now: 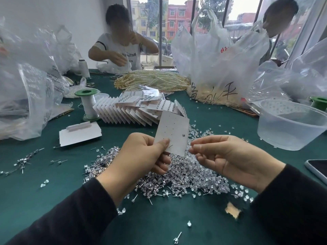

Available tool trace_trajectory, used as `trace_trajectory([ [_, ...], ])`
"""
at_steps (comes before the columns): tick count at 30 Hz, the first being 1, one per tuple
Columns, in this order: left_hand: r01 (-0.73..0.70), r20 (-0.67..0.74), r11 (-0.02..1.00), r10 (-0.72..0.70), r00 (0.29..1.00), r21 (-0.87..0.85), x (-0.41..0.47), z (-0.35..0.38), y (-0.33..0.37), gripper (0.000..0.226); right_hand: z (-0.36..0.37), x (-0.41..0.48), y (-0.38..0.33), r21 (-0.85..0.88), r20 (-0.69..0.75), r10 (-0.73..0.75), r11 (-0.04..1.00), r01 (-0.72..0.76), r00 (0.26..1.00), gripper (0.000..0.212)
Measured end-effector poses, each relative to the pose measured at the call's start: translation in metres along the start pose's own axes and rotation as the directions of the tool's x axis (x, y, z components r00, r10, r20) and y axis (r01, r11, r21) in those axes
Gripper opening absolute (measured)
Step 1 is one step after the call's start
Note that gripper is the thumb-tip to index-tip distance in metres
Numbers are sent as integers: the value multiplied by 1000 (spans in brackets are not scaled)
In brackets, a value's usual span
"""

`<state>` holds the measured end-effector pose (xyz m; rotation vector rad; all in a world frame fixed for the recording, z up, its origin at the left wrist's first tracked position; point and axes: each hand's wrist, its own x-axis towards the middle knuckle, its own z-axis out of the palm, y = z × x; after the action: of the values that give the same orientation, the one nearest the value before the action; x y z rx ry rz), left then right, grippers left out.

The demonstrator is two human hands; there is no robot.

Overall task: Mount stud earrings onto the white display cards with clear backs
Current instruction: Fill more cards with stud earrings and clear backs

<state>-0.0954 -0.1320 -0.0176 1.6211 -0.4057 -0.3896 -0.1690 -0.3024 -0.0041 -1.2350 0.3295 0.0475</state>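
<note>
Tabletop: green cloth. Two other people sit across it.

Plastic bag, far side, right of centre: large black handwritten characters low on its front and small red print higher up; neither is readable with confidence.

Tub: one, clear plastic, at right.

Pearl strands: one heap, beside the bag.

Filled cards: one fanned row, too many to count, with studs along the top edges.

Blank cards: one short stack, at left.

Spools: two with green ends, one upright beside the fanned row, one cut off at the right edge.

Phone: one, right edge.

Stud earrings: loose heap under both hands, mixed with clear backs; uncountable.

Display card: one, white, held above the heap, back toward the camera, rows of small holes, two pins showing.

Left hand: grips the card's lower corner, thumb on top.

Right hand: thumb and forefinger pressed together just beside the card's lower right edge. I cannot tell if they hold anything.
</note>
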Motion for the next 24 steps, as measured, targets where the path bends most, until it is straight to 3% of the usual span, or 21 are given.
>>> trace_trajectory([
  [6, 4, 26, 998, -6, 1000, 59, -1, 2, -2, 31, 13, -6, 9, -390, 29, -298, 876, 285, 954, 8],
  [11, 8, 18, 988, -11, 1000, 152, -2, 0, -3, 32, 14, -9, 10, -585, 3, -477, 712, 388, 879, 10],
  [17, 21, 11, 973, -24, 1000, 230, -3, 1, -2, 30, 19, -11, 15, -759, 65, -605, 486, 433, 794, 14],
  [22, 26, 18, 972, -31, 999, 235, -5, 3, -3, 29, 21, -13, 17, -781, 127, -657, 395, 483, 743, 16],
  [24, 35, 28, 977, -42, 999, 212, -5, 3, -3, 29, 21, -13, 18, -775, 122, -651, 409, 481, 750, 15],
])
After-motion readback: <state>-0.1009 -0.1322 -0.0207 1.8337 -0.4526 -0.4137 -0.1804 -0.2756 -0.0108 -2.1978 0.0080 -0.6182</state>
